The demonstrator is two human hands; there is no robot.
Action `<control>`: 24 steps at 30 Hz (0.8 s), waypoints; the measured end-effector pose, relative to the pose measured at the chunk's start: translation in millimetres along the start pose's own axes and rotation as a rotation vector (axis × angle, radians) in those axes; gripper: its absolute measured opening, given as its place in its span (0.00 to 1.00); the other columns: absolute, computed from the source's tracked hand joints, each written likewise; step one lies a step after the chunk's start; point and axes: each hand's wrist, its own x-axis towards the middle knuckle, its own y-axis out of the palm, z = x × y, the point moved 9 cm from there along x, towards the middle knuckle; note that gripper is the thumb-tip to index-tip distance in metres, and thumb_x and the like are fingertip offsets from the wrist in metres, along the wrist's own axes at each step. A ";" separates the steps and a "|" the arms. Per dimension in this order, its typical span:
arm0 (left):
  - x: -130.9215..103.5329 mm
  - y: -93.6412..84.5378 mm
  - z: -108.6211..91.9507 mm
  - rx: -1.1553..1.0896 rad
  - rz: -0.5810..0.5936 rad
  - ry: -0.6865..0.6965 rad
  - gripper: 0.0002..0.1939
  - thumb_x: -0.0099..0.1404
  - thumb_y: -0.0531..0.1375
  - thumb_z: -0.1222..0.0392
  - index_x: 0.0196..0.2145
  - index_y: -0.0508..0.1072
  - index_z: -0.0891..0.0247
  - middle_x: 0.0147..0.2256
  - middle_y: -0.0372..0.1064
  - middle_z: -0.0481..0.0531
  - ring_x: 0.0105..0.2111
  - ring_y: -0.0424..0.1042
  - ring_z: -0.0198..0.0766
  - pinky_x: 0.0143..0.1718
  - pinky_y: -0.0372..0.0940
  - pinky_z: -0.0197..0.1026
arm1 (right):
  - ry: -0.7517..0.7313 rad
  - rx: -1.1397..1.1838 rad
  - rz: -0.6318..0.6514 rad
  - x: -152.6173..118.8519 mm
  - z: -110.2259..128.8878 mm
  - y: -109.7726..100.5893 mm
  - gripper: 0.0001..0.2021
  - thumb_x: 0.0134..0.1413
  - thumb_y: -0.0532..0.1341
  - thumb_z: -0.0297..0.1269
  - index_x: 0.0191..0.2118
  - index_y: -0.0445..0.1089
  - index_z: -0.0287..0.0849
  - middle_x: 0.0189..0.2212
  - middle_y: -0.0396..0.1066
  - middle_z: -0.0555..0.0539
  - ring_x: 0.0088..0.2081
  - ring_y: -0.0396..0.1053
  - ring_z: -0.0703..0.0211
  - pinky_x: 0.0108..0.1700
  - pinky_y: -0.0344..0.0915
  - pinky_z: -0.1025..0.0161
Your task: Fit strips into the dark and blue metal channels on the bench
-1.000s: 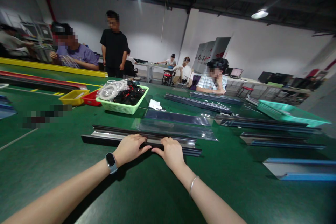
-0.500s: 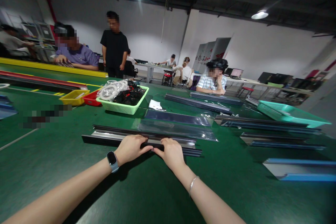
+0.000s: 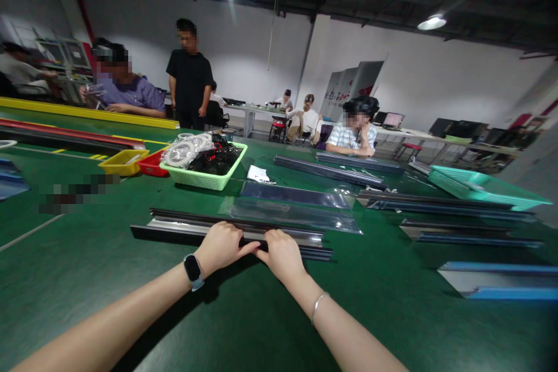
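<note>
A long black channel profile (image 3: 168, 235) with a shiny silvery inner face lies lengthwise before me on the green table. My left hand (image 3: 220, 247) grips its near wall around the middle, fingers curled over the edge and thumb along the front. Close beside it, my right hand (image 3: 284, 253) is closed on the same wall, and the two thumb tips meet or nearly meet. The fingertips inside the channel are hidden. Just beyond the profile lies a clear plastic strip (image 3: 296, 216), and behind that a dark flat strip (image 3: 294, 195).
A light green basket (image 3: 200, 179) holds bagged white rings and black parts, next to red (image 3: 152, 167) and yellow trays (image 3: 124, 163). More profiles (image 3: 453, 203) lie at right, with a blue-edged one (image 3: 501, 293) nearest. A teal basket (image 3: 483, 189) sits far right. Co-workers sit across the table.
The profile has shifted slightly left. My left hand has moved a little right along it, closer to my right hand. A co-worker at far left has raised a hand.
</note>
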 end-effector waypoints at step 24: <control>-2.6 5.1 0.3 -0.056 0.009 -0.048 0.27 0.62 0.48 0.38 0.30 0.71 0.65 0.29 0.72 0.57 0.31 0.72 0.45 0.33 0.63 0.42 | -0.018 -0.003 0.001 1.8 10.9 -3.6 0.12 0.47 0.63 0.43 0.32 0.65 0.40 0.30 0.68 0.46 0.37 0.65 0.52 0.39 0.61 0.59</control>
